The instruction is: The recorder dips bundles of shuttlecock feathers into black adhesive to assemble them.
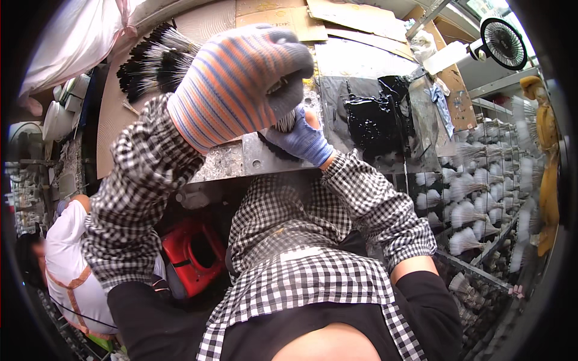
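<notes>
My left hand (241, 84), in a striped orange and blue glove with grey-coated fingers, is raised close to the camera. Its fingers are curled in; whatever they hold is hidden. Below and to its right, my right hand (304, 138) in a blue knitted glove closes around a bundle of thin pale strands (285, 123), partly covered by the left hand. Dark material (278, 148) lies under the right hand at the bench's near edge. To the left of my left hand, a fanned pile of thin white stems with black tufted ends (158, 63) rests on the bench.
A glossy black-smeared sheet (376, 117) covers the bench to the right, with cardboard (361, 18) behind. A small fan (503, 43) stands far right. Racks of white tufted bundles (469, 213) line the right. A red plastic object (192, 256) is below; another person (78, 265) sits left.
</notes>
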A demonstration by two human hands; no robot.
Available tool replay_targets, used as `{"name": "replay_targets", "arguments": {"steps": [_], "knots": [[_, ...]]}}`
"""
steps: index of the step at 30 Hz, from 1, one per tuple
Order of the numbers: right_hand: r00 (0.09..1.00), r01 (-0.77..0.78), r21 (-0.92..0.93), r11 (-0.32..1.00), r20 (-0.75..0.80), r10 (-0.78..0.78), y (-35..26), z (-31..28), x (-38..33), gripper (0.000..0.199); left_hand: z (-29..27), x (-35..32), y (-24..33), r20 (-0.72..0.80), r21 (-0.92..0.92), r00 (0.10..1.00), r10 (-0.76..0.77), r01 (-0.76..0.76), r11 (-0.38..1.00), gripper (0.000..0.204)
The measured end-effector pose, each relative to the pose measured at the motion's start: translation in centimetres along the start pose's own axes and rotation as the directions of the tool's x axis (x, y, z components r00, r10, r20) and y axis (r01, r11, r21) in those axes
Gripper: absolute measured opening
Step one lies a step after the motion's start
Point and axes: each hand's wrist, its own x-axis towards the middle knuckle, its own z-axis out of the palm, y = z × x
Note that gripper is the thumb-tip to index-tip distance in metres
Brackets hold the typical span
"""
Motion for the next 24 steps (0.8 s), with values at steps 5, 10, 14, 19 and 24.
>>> {"name": "replay_targets", "arguments": {"steps": [5,10,14,19,24], "knots": [[0.929,0.305,-0.388,0.87,-0.078,-0.361,2.8,1.1,-0.9,0.041,0.6,2.5,1.3,-0.103,-0.05,0.992,0.076,-0.081,0.995,0.02],[0.967,0.111,0.034,0.993,0.226,-0.116,-1.1,-2.3,1.0,0.05,1.3,0.2,1.4,-0.075,0.033,0.996,0.042,-0.04,0.999,0.017],[0.938,0.184,0.063,0.981,0.287,-0.194,0.1,-1.9,3.3,0.047,2.2,0.8,0.0,-0.152,-0.019,0.988,0.026,-0.03,0.999,0.017],[0.937,0.343,-0.089,0.935,0.108,-0.333,-1.6,-0.9,4.5,0.03,-0.4,4.0,-2.2,-0.223,-0.22,0.962,0.154,-0.204,0.954,0.021],[0.804,0.55,-0.556,0.623,0.151,-0.576,4.1,0.1,0.3,0.045,2.5,0.9,-0.6,-0.16,-0.097,0.987,-0.012,-0.003,0.995,0.019]]}}
